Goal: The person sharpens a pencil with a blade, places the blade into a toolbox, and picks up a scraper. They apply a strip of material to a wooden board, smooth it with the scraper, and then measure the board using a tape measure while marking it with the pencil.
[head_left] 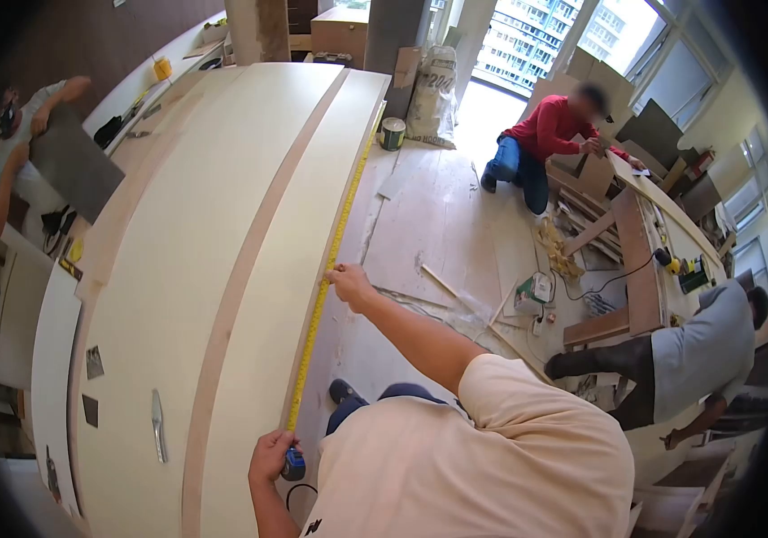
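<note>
My left hand (270,457) is closed around the blue case of a tape measure (294,464) at the near edge of a long pale board (263,377). The yellow tape blade (345,211) runs out of the case along the board's right edge toward its far end. About halfway along, my right hand (350,287) pinches the blade against that edge, fingers closed. A brown strip (222,323) lies lengthwise between the pale sheets. A metal-bladed hand tool (160,426) rests on the board to the left, beside two small dark squares.
A person in a red top (559,134) kneels at the far right, and another in grey (702,354) bends by a wooden workbench (640,260). At left, a person holds a dark panel (79,166). A can (392,134), a sack (433,99), cables and wood strips lie about the floor.
</note>
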